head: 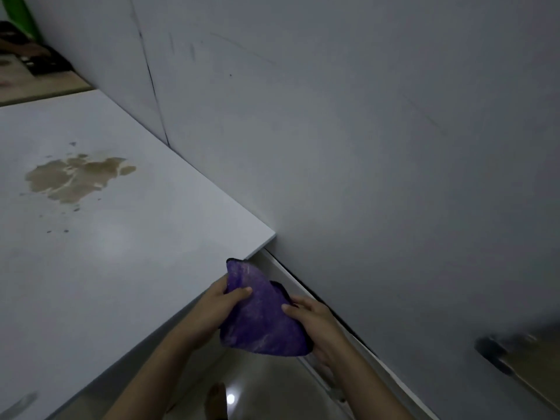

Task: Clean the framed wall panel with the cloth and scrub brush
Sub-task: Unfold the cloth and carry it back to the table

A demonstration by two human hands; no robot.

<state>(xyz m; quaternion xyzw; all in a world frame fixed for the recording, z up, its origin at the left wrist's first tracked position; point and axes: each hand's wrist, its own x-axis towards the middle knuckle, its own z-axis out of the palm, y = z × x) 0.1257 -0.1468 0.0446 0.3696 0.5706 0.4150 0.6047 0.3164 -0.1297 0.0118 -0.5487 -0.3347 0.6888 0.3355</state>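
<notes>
Held between both hands, just off the table corner: a crumpled purple microfibre cloth (260, 322), bunched rather than folded. Left hand (221, 304) closed on its upper left edge, thumb over the fabric; right hand (315, 322) curled round its right side, fingers pinching. Beyond and to the right of the hands stood the pale grey wall panel (363, 147), faintly scuffed with dark streaks far up and left of the hands. Probably readying the cloth for wiping: better folded flat into a pad, a clean face outward, then pressed evenly and drawn in overlapping strokes. No scrub brush seen anywhere in view. Left of the hands lay a white flat tabletop (121, 253), marked by a brown spill stain (75, 177) well away; its sharp corner (274, 234) sat just above the cloth, close against the panel, likely to catch a left elbow. Open floor (257, 389) below the hands, and broad unobstructed panel to the right.
</notes>
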